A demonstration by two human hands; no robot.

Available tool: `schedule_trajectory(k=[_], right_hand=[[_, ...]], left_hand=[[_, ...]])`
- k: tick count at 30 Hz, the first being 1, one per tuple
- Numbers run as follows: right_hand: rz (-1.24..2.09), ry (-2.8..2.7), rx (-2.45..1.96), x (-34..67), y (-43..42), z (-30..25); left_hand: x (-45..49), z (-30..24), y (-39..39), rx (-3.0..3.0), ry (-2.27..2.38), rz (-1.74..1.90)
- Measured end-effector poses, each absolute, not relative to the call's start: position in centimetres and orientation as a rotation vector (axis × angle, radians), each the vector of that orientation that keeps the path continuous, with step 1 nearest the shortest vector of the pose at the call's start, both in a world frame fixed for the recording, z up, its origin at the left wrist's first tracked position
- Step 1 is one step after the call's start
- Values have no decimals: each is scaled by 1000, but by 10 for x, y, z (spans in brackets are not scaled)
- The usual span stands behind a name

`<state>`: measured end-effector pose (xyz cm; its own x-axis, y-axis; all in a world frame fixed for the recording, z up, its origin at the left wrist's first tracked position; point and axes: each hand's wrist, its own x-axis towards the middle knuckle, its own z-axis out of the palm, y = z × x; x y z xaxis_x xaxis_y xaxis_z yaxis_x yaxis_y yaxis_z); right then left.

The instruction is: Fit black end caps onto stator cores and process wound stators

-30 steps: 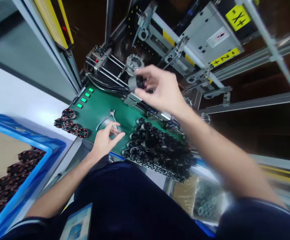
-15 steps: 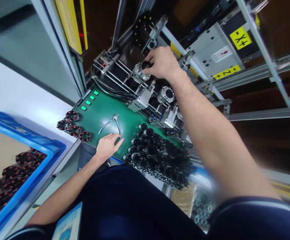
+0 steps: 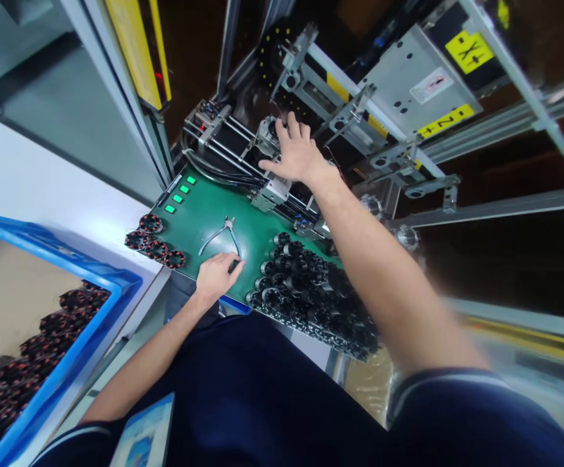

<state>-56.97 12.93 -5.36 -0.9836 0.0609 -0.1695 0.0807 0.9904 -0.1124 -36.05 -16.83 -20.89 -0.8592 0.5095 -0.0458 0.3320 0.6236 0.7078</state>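
Foremost, right hand (image 3: pixel 297 155), open and palm down, fingers spread wide above the machine's rails; fingertips at a round metal fixture (image 3: pixel 267 135), contact not clear from this view; grey clamp block (image 3: pixel 272 192) just below the palm. Toward the body from that hand, left hand (image 3: pixel 218 275), fingers loosely together and curled, resting low over a green panel (image 3: pixel 204 211) at the handle ends of blue-handled side cutters (image 3: pixel 226 235), any pinch on them impossible to tell. Just right of the left fingertips, a dense heap of black motor parts (image 3: pixel 301 292). Left of the left hand, four copper-wound stators (image 3: pixel 156 250) at the panel's corner, with green indicator lights (image 3: pixel 178 198) above them. Farther left, a blue plastic crate (image 3: pixel 68 257) holding more wound stators (image 3: pixel 53 324). Beyond the right hand, a grey steel housing (image 3: pixel 418 78) with a yellow X label (image 3: pixel 469 52). Below the left forearm, a partly seen printed card (image 3: pixel 143 434).
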Motion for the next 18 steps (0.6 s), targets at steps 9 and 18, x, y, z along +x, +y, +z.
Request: schedule_trajectory(k=[9,18], right_hand=[[-573,3286,86,-315,207,63],[-693,3077,993,-46,258,-22]], left_hand=[[-370,-191,-172,608,2577,1266],[-318,-84,-52,1220,2243,1476]])
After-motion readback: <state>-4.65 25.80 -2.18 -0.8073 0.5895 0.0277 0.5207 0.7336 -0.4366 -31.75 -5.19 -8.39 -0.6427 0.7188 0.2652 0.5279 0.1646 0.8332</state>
